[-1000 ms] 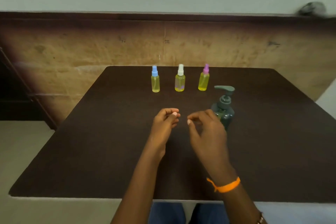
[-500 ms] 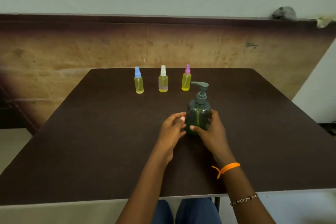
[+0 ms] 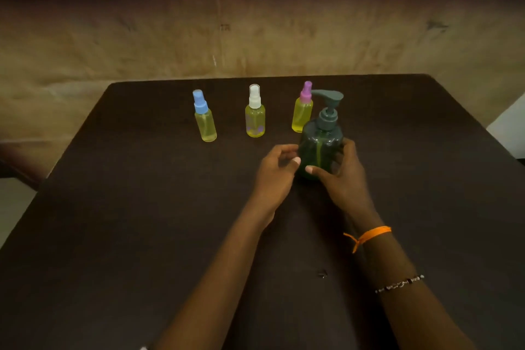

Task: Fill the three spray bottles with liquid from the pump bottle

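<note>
Hands (image 3: 309, 176) cup the pump bottle (image 3: 321, 145) mid-table (right gripping, left fingertips touching), edges well apart.

My arms are bare. Beside the pump bottle (image 3: 321, 148), my right wrist wears an orange thread band (image 3: 369, 236); a thin beaded bracelet (image 3: 399, 283) sits farther back.

Spray bottles yellow, capped blue (image 3: 200, 102), white (image 3: 254, 96), purple (image 3: 306, 92); pump bottle (image 3: 321, 145) dark green; table (image 3: 113, 207) dark brown; wristband (image 3: 369, 236) orange
</note>
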The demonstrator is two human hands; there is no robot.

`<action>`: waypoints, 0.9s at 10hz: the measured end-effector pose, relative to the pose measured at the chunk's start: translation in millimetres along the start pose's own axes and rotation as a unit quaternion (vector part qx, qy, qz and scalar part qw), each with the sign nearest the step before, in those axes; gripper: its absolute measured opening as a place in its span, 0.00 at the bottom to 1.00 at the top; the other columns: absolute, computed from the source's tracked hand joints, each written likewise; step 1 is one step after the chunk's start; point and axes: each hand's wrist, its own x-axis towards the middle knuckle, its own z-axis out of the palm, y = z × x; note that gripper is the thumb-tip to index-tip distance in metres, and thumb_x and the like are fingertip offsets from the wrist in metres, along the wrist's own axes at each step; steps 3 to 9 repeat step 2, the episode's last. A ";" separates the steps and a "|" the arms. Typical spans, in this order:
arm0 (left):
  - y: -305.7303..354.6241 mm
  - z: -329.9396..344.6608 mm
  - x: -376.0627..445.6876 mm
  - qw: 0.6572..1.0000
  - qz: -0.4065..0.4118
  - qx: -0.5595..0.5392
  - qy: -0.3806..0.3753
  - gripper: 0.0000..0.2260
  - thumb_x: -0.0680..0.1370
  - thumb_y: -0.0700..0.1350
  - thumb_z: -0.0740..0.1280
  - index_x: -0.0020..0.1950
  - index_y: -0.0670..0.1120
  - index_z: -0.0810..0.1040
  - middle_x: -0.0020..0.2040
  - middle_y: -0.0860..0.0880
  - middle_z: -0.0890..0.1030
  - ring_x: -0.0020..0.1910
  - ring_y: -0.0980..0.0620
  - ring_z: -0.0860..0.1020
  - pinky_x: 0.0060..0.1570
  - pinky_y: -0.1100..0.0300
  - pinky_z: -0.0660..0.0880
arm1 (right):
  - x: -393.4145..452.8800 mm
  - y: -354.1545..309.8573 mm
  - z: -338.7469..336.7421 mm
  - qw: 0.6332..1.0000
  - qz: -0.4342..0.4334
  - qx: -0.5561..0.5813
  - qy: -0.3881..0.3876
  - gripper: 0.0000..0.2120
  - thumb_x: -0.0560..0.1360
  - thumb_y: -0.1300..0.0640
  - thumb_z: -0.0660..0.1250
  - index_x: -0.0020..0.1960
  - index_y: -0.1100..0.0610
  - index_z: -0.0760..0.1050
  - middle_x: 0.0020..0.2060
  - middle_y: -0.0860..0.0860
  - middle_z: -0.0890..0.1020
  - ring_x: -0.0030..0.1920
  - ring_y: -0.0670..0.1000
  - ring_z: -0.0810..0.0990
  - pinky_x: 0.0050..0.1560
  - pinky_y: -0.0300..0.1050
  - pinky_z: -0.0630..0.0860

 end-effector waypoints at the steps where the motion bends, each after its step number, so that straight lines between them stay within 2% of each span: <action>1: 4.3 -0.8 -2.3 1.000 -0.014 0.010 -0.007 0.14 0.79 0.37 0.62 0.64 0.45 0.74 0.58 0.51 0.77 0.58 0.57 0.76 0.60 0.62 0.73 | -0.2 -2.3 -0.6 0.999 0.026 0.010 -0.016 0.35 0.68 0.65 0.75 0.69 0.55 0.62 0.60 0.45 0.73 0.62 0.45 0.73 0.60 0.40 0.72; 2: 7.1 -3.7 -17.4 0.995 0.009 0.095 0.040 0.13 0.78 0.37 0.63 0.62 0.46 0.75 0.59 0.53 0.76 0.52 0.62 0.76 0.49 0.76 0.70 | -19.9 -15.5 -4.6 0.999 0.026 -0.013 0.018 0.35 0.67 0.65 0.76 0.69 0.56 0.64 0.64 0.50 0.73 0.65 0.48 0.72 0.64 0.45 0.70; 9: 7.1 -3.7 -17.4 0.995 0.009 0.095 0.040 0.13 0.78 0.37 0.63 0.62 0.46 0.75 0.59 0.53 0.76 0.52 0.62 0.76 0.49 0.76 0.70 | -19.9 -15.5 -4.6 0.999 0.026 -0.013 0.018 0.35 0.67 0.65 0.76 0.69 0.56 0.64 0.64 0.50 0.73 0.65 0.48 0.72 0.64 0.45 0.70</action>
